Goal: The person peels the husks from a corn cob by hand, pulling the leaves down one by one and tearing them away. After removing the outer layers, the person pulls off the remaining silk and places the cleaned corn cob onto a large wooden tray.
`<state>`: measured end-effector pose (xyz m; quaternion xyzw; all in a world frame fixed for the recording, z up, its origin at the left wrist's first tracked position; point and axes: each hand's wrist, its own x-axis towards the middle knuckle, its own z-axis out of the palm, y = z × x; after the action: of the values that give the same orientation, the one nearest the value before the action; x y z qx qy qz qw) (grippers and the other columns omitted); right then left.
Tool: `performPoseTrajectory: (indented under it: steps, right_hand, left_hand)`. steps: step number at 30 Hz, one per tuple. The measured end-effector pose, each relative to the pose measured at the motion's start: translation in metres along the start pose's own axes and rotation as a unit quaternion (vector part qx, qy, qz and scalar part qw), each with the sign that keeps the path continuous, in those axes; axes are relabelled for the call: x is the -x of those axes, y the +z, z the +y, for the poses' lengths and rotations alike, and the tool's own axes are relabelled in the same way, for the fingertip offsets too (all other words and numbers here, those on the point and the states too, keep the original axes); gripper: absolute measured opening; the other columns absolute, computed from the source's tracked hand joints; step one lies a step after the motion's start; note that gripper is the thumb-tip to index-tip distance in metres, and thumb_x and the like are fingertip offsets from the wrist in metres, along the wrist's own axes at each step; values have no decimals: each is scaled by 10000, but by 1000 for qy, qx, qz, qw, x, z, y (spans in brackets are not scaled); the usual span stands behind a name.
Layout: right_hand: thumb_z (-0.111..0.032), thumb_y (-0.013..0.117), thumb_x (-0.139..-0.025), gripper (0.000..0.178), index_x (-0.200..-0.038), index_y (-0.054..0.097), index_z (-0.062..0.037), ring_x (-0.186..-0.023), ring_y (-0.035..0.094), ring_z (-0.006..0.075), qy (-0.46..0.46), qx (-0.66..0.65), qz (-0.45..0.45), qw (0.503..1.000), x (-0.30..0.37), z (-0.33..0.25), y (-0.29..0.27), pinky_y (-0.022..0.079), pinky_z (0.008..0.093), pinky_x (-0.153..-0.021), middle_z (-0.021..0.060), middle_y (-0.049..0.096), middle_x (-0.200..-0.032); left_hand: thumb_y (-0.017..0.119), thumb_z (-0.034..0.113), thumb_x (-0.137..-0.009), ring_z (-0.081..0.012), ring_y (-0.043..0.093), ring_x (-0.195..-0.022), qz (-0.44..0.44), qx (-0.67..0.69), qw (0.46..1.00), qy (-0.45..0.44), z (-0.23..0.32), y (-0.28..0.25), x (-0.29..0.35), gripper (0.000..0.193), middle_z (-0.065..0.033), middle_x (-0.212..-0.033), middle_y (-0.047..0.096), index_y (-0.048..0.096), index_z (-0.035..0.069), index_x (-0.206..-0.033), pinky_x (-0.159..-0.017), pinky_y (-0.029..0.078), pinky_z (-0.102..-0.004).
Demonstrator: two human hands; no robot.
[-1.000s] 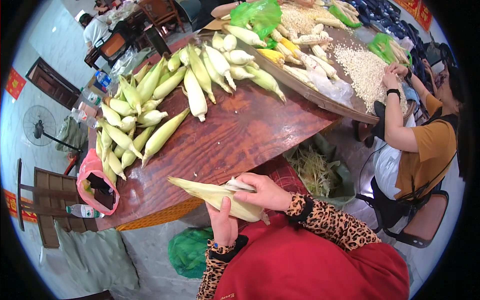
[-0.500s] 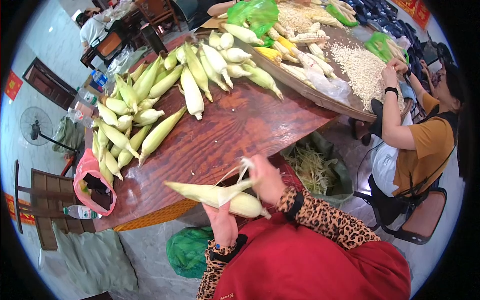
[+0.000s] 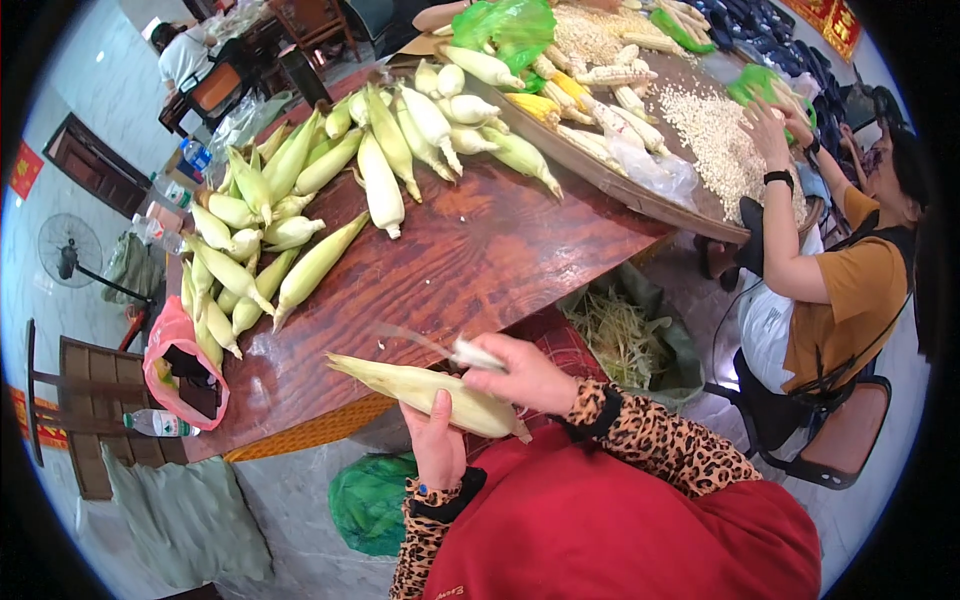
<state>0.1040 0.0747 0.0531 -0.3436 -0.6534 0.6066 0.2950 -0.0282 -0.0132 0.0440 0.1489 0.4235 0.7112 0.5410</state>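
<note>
My left hand [image 3: 435, 450] grips an ear of corn [image 3: 440, 393] from below, its thumb lying over the near side. The ear is wrapped in pale green husk, with its pointed tip toward the left and its stalk end by my red apron [image 3: 600, 510]. Just above the ear, my right hand [image 3: 525, 372] is closed on a whitish strip [image 3: 476, 354]. It looks like corn husk, but motion blurs its far end. Beyond my hands, a heap of corn in husks [image 3: 300, 190] lies on the reddish wooden table [image 3: 430, 260].
A large round woven tray [image 3: 640, 195] holds loose kernels and cobs; a person [image 3: 850, 260] works at its right. A sack of husk shreds [image 3: 630, 330] stands right of the table. A pink bag [image 3: 180, 365] and bottle [image 3: 160, 424] are left; a green net bag [image 3: 370, 505] lies below.
My right hand has moved a little down and left, across the ear. The leaf stretched between ear and right hand no longer shows. My left thumb now lies over the ear.
</note>
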Motion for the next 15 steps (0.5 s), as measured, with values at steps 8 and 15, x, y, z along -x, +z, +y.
performPoseTrajectory:
  steps: [8, 15]
  right_hand:
    - [-141, 562, -821, 240, -1015, 527, -3, -878, 565, 300, -104, 134, -48, 984, 4, -8, 11, 459, 364, -752, 141, 541, -946]
    - [-100, 524, -803, 291, -1083, 466, -44, -880, 557, 359, -46, 240, 46, 969, 11, -12, 28, 467, 437, -702, 166, 521, -972]
  left_hand:
    - [528, 1, -866, -176, 422, -1144, -1, -18, 1000, 1, -2, -1, 3, 581, -65, -1254, 398, 221, 92, -1350, -990, 335, -340]
    - [516, 0, -861, -187, 435, -1136, -8, -60, 998, 14, -9, 3, 1, 559, -69, -1232, 427, 239, 87, -1339, -986, 344, -344]
